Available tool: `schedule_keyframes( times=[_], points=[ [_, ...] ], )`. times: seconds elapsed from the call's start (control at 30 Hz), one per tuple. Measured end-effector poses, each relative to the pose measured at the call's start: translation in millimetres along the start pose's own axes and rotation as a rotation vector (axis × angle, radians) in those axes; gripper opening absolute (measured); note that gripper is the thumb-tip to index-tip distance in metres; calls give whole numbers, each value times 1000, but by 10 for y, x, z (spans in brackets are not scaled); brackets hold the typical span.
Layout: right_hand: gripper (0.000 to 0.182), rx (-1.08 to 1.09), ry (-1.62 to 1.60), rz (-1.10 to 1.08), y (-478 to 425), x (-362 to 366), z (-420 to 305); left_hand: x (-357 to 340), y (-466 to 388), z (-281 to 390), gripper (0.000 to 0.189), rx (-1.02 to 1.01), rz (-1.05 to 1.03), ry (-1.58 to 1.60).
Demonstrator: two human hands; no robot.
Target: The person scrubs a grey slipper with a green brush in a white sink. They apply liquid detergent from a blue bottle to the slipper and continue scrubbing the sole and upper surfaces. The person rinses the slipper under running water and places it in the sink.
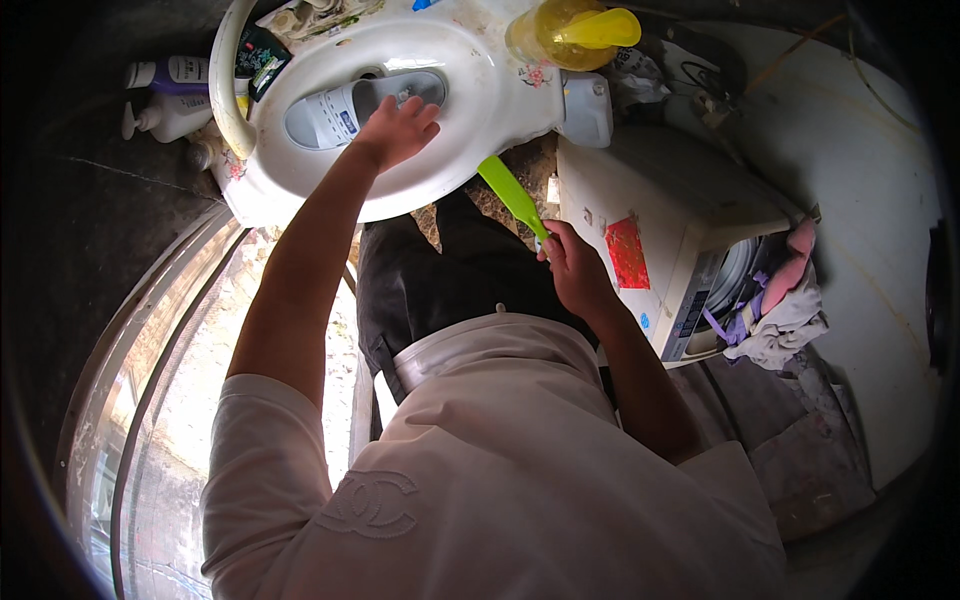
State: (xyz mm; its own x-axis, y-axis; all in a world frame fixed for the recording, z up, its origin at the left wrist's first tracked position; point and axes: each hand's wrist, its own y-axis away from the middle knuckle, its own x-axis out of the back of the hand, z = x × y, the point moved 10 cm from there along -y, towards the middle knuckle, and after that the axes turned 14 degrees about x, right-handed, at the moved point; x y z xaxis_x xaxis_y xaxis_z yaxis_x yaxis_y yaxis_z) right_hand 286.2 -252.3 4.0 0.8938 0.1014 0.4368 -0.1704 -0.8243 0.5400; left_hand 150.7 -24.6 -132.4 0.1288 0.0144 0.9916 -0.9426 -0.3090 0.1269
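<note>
A grey and white slide slipper [322, 120] lies in the white ceramic washbasin [450, 157], its toe end towards the left. My left hand [397, 133] is over the slipper's insole with the fingers spread. Whether the fingertips touch the slipper I cannot tell. Low at the basin's front right, my right hand [574, 262] grips the handle of a lime-green plastic brush [510, 191]. Only the flat back of its head shows; any bristles are hidden. The brush head points up towards the basin rim and is apart from the slipper.
A curved white spout [225, 82] arches over the basin's left side, beside several bottles [176, 116]. At the back right stands a yellowish container [551, 37] with a yellow scoop [600, 28]. A washing machine [652, 217] is on my right, clothes [780, 322] hanging from its door. A window [187, 390] is on my left.
</note>
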Motion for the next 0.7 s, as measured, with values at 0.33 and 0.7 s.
schedule_keyframes(
  times=[0.33, 0.7],
  points=[
    [32, 9, 18, -12, -9, -22, 20, 501, 39, -322, 22, 190, 242, 195],
    [30, -110, -71, -55, -118, -89, -68, 475, 407, -1037, 58, 464, 318, 455]
  ],
)
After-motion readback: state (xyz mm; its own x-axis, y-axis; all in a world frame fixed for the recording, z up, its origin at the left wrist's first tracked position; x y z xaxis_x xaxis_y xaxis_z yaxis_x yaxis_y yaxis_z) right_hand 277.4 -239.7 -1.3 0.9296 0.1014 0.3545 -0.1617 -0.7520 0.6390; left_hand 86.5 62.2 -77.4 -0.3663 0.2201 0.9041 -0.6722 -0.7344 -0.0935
